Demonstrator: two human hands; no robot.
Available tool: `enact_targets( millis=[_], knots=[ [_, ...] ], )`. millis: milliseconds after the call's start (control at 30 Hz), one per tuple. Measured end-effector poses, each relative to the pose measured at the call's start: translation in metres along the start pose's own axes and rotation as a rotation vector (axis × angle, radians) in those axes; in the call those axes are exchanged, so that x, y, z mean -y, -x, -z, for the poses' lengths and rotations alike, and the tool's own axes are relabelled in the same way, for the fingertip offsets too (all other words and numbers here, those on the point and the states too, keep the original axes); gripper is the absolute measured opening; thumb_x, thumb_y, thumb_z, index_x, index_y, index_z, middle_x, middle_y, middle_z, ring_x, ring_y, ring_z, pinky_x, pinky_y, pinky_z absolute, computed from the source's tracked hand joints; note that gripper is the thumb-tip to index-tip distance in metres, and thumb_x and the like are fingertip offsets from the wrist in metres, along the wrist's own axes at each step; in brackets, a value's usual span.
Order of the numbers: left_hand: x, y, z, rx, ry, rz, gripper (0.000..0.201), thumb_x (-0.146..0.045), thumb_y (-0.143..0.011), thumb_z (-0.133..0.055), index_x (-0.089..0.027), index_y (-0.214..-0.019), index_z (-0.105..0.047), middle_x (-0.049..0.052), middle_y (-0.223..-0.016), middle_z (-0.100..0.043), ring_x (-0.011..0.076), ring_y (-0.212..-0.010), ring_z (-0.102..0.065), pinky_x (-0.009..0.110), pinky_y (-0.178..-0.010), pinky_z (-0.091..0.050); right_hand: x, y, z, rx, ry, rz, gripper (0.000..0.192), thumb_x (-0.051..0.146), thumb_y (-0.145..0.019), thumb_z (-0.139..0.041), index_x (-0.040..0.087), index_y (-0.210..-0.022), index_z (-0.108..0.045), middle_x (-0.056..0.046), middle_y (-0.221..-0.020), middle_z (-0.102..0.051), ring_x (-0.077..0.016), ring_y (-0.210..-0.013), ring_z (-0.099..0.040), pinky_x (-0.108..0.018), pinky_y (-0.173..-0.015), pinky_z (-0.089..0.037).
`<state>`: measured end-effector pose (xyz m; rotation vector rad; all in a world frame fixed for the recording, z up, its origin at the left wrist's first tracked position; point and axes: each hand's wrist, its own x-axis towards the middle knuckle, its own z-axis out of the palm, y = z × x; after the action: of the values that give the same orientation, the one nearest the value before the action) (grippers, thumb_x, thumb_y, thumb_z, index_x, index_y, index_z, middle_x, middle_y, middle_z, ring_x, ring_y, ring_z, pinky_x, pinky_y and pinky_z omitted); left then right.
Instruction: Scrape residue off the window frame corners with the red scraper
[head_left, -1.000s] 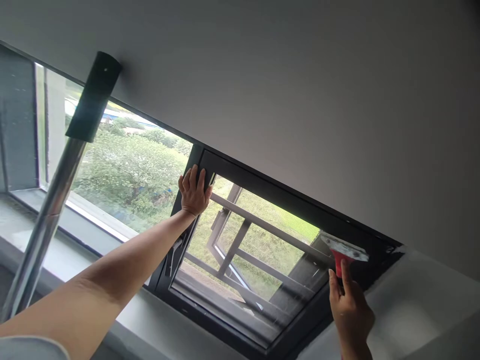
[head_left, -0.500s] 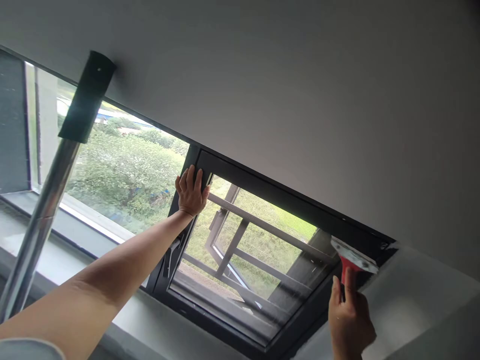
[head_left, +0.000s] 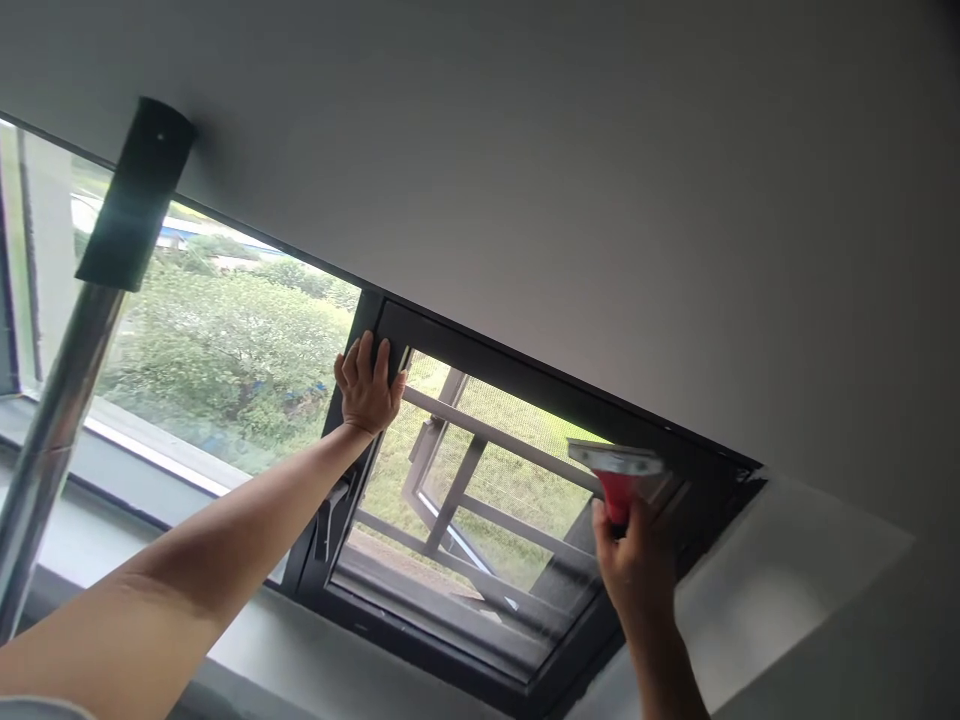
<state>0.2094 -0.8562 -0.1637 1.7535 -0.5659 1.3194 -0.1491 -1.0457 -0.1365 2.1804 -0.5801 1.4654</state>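
Note:
My left hand (head_left: 369, 388) rests with spread fingers on the upper left corner of a dark window frame (head_left: 480, 350). In my right hand (head_left: 637, 565) is a scraper (head_left: 616, 475) with a red handle and a wide metal blade, blade end up. The scraper is in front of the upper right part of the window, over its screen mesh (head_left: 517, 420) and frame; whether the blade touches anything I cannot tell. A dark window handle (head_left: 331, 525) is on the frame's left side, below my left hand.
A metal pole (head_left: 56, 440) with a dark sleeve (head_left: 137, 195) at its top slants up on the left. The pale ceiling (head_left: 525, 180) meets the top of the window. Bars, trees (head_left: 232, 340) and grass show outside. A light wall (head_left: 795, 570) borders the window on the right.
My right hand has moved the scraper left, from the frame's upper right corner to over the mesh's upper right part. My left hand stays on the frame. The view has shifted slightly.

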Motion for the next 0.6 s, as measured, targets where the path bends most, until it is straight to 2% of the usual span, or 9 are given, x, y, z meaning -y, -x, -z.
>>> enact_targets(
  millis=[100,167,267,333,400,500,533,600],
  knots=[
    [0.000,0.000,0.001,0.001,-0.002,-0.004,0.061,-0.044,-0.087,-0.035,-0.013,-0.138,-0.029,0.016,-0.146,-0.022,0.0314,-0.133,-0.019,0.051,-0.107,-0.011,0.048,0.009,-0.005,0.254,-0.282,-0.036,0.034,0.041,-0.084,-0.046,0.014,-0.102,-0.053,-0.007,-0.071,-0.064,-0.0145,-0.055,-0.058,-0.022,-0.049,-0.041],
    [-0.001,0.000,0.002,0.007,0.008,0.003,0.061,-0.045,-0.087,-0.035,-0.013,-0.138,-0.029,0.016,-0.146,-0.022,0.0316,-0.133,-0.019,0.051,-0.107,-0.010,0.078,0.030,-0.014,0.467,-0.473,-0.089,0.030,0.041,-0.084,-0.044,0.017,-0.100,-0.052,-0.001,-0.064,-0.061,-0.0130,-0.050,-0.054,-0.022,-0.047,-0.038],
    [-0.002,-0.001,0.003,0.030,0.032,0.017,0.062,-0.046,-0.087,-0.034,-0.012,-0.138,-0.029,0.017,-0.146,-0.022,0.0317,-0.133,-0.017,0.051,-0.108,-0.008,0.116,0.084,-0.034,0.695,-0.624,-0.235,0.022,0.035,-0.083,-0.045,0.018,-0.094,-0.052,-0.001,-0.065,-0.060,-0.0134,-0.055,-0.054,-0.023,-0.050,-0.039],
    [-0.002,-0.001,0.003,0.038,0.035,0.022,0.062,-0.046,-0.087,-0.033,-0.013,-0.138,-0.029,0.016,-0.146,-0.021,0.0314,-0.134,-0.017,0.050,-0.108,-0.007,0.140,0.131,-0.050,0.944,-0.688,-0.243,0.017,0.028,-0.076,-0.051,0.020,-0.090,-0.055,-0.001,-0.072,-0.064,-0.0150,-0.063,-0.058,-0.023,-0.056,-0.042],
    [-0.002,-0.001,0.003,0.034,0.027,0.024,0.061,-0.046,-0.087,-0.033,-0.013,-0.138,-0.029,0.016,-0.146,-0.021,0.0311,-0.134,-0.017,0.050,-0.108,-0.008,0.168,0.181,-0.066,1.220,-0.671,-0.175,0.027,0.023,-0.069,-0.056,0.020,-0.095,-0.058,-0.005,-0.082,-0.067,-0.0197,-0.072,-0.062,-0.028,-0.063,-0.046],
    [-0.002,0.000,0.003,0.027,0.014,0.022,0.061,-0.046,-0.087,-0.034,-0.013,-0.138,-0.030,0.015,-0.146,-0.021,0.0311,-0.133,-0.018,0.050,-0.108,-0.009,0.211,0.250,-0.089,1.600,-0.425,0.081,0.043,0.015,-0.054,-0.063,0.017,-0.098,-0.063,-0.015,-0.096,-0.067,-0.0332,-0.085,-0.063,-0.044,-0.071,-0.048],
    [-0.002,0.000,0.003,0.030,0.007,0.022,0.061,-0.045,-0.087,-0.034,-0.013,-0.137,-0.030,0.016,-0.146,-0.022,0.0312,-0.133,-0.019,0.050,-0.108,-0.009,0.223,0.269,-0.096,1.660,-0.364,0.115,0.049,0.013,-0.051,-0.064,0.016,-0.100,-0.063,-0.017,-0.097,-0.066,-0.0355,-0.088,-0.062,-0.047,-0.072,-0.048],
    [-0.003,0.000,0.005,0.045,-0.010,0.024,0.061,-0.045,-0.087,-0.033,-0.011,-0.137,-0.030,0.016,-0.146,-0.022,0.0309,-0.133,-0.019,0.050,-0.108,-0.009,0.240,0.296,-0.106,1.695,-0.315,0.142,0.059,0.007,-0.046,-0.065,0.014,-0.104,-0.061,-0.017,-0.100,-0.065,-0.0358,-0.091,-0.061,-0.048,-0.075,-0.048]
  ],
)
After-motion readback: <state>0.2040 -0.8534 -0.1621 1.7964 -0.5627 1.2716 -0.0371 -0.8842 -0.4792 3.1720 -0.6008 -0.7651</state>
